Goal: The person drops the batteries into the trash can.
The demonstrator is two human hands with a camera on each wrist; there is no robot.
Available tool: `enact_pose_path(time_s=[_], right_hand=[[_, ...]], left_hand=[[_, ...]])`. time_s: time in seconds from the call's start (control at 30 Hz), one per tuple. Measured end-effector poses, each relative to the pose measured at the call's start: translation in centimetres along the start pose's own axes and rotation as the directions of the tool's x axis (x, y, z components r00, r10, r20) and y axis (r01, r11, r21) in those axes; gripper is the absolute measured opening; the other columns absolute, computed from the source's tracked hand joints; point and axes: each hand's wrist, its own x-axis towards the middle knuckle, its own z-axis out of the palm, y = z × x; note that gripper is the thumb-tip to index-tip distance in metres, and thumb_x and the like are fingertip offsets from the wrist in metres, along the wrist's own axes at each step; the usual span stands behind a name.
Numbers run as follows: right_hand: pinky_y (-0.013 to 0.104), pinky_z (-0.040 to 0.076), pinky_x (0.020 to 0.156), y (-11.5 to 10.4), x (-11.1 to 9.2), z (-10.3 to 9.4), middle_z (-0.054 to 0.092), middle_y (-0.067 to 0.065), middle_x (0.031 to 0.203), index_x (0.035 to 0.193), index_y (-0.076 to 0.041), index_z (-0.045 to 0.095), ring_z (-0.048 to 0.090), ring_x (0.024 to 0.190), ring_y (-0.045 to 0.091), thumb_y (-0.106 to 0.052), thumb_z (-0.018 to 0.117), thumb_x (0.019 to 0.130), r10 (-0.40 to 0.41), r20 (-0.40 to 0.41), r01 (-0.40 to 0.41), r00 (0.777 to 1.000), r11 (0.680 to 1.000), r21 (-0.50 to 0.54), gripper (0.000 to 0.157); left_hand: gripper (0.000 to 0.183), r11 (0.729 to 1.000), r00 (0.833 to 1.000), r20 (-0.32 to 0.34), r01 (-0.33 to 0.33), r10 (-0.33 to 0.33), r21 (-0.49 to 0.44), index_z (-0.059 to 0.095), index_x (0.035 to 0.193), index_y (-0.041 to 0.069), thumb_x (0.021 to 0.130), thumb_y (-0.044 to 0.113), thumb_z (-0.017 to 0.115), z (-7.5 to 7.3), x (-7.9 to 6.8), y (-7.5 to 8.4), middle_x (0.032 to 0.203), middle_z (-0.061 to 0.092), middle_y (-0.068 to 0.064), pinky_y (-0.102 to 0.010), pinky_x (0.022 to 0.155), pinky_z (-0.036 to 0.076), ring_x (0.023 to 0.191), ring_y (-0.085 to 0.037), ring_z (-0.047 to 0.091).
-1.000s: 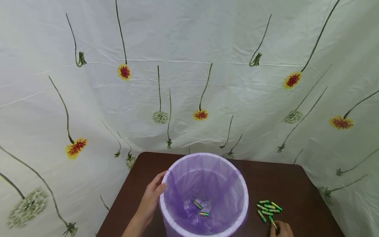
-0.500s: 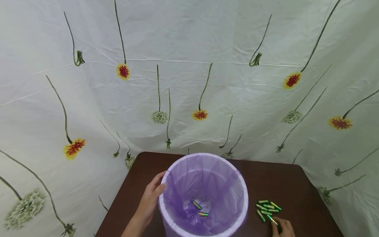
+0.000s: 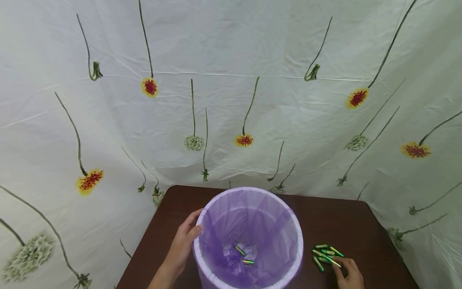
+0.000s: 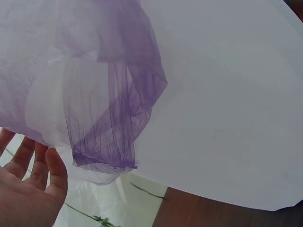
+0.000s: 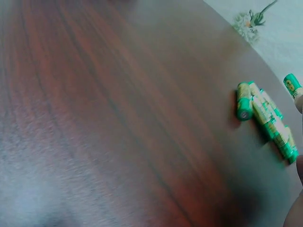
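Note:
A white trash can (image 3: 249,192) lined with a thin purple bag (image 3: 278,237) stands at the table's front. My left hand (image 3: 183,243) rests against its left side, the thumb at the rim. The left wrist view shows that hand's (image 4: 33,184) fingers slightly bent, touching the lined outer wall. Two green-and-gold batteries (image 3: 240,250) lie inside the can. Right of it, several similar batteries (image 3: 319,263) lie in a small pile. My right hand (image 3: 349,274) pinches one battery (image 3: 333,261) between thumb and finger, over the pile's near edge; its end (image 5: 292,84) shows in the right wrist view.
The dark brown wooden table (image 3: 346,224) has rounded back corners. Around its back and sides hangs a pale cloth (image 3: 223,48) printed with flowers. The can's tall rim stands between the two hands.
My right hand, with the battery pinched in it, has risen slightly and moved a little forward beside the pile. The left hand and the trash can have stayed in place.

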Motion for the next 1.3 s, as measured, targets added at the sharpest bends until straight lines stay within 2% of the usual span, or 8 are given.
enact_pose_path(time_s=[0.1,0.17,0.5,0.67,0.83,0.97,1.17,1.3], right_hand=[[0.060,0.051,0.080,-0.4,0.4,-0.4,0.062,0.014,0.099,0.108,0.003,0.074,0.063,0.094,0.041,0.001,0.073,0.090,-0.025,0.017,0.025,1.000,1.000,0.008,0.018],[0.060,0.051,0.081,-0.8,0.7,-0.7,0.063,0.013,0.099,0.107,0.002,0.074,0.063,0.095,0.041,0.002,0.073,0.090,-0.059,0.013,0.058,0.998,0.998,0.012,0.017],[0.028,0.047,0.070,-3.1,2.7,-2.1,0.065,0.006,0.100,0.104,-0.003,0.076,0.060,0.089,0.016,0.000,0.077,0.090,-0.182,-0.003,0.182,0.983,0.983,0.000,0.015],[0.026,0.045,0.061,-4.9,3.5,-3.0,0.063,0.008,0.103,0.108,-0.003,0.075,0.054,0.080,0.005,0.002,0.074,0.092,-0.245,-0.004,0.245,0.969,0.967,0.067,0.017],[0.026,0.047,0.060,-6.7,4.4,-3.5,0.061,0.005,0.103,0.107,-0.005,0.074,0.056,0.078,0.004,0.004,0.074,0.092,-0.304,-0.029,0.305,0.952,0.948,0.095,0.018],[0.023,0.045,0.063,-8.1,5.1,-3.9,0.062,0.002,0.102,0.105,-0.007,0.074,0.055,0.080,0.005,0.006,0.074,0.091,-0.375,-0.054,0.379,0.926,0.918,0.119,0.019],[0.018,0.041,0.074,-10.0,6.2,-4.3,0.065,0.002,0.099,0.102,-0.004,0.075,0.056,0.090,0.003,0.013,0.074,0.085,-0.497,-0.112,0.509,0.861,0.839,0.191,0.024],[0.017,0.042,0.076,-11.1,6.9,-4.6,0.065,0.001,0.099,0.103,-0.004,0.075,0.057,0.092,0.002,0.015,0.074,0.084,-0.531,-0.125,0.545,0.838,0.810,0.217,0.026]], left_hand=[[0.044,1.000,1.000,-0.007,0.006,-0.006,0.000,0.052,0.144,-0.004,0.101,0.003,0.050,0.1,-0.1,0.0,0.129,0.060,-0.021,-0.034,0.083,0.057,0.104,-0.023,0.066],[0.044,1.000,1.000,-0.010,0.009,-0.009,-0.001,0.052,0.144,-0.004,0.101,0.003,0.050,0.1,-0.1,0.0,0.129,0.060,-0.022,-0.035,0.082,0.057,0.103,-0.023,0.067],[0.045,1.000,1.000,-0.003,0.016,-0.016,-0.005,0.050,0.146,-0.003,0.101,0.004,0.050,-0.1,0.0,-0.2,0.132,0.059,-0.022,-0.034,0.084,0.057,0.105,-0.022,0.066],[0.046,1.000,1.000,0.013,-0.009,0.009,-0.004,0.049,0.146,-0.005,0.101,0.003,0.050,-0.2,0.0,-0.1,0.131,0.059,-0.023,-0.033,0.083,0.057,0.104,-0.021,0.065],[0.046,0.999,0.999,0.044,-0.032,0.032,-0.012,0.047,0.146,-0.006,0.101,0.002,0.050,-0.3,0.1,0.0,0.129,0.058,-0.022,-0.033,0.084,0.056,0.105,-0.019,0.064],[0.047,1.000,0.998,0.050,-0.026,0.027,-0.012,0.047,0.147,-0.006,0.101,0.003,0.050,-0.3,0.0,0.1,0.131,0.058,-0.021,-0.033,0.085,0.056,0.107,-0.020,0.064],[0.047,1.000,0.999,0.045,-0.019,0.019,-0.006,0.047,0.147,-0.006,0.101,0.003,0.050,-0.3,0.0,0.2,0.131,0.057,-0.022,-0.033,0.085,0.056,0.107,-0.020,0.064],[0.047,1.000,0.999,0.038,-0.016,0.017,-0.004,0.048,0.147,-0.005,0.101,0.004,0.050,-0.3,0.0,0.2,0.131,0.058,-0.022,-0.033,0.085,0.056,0.106,-0.019,0.064]])
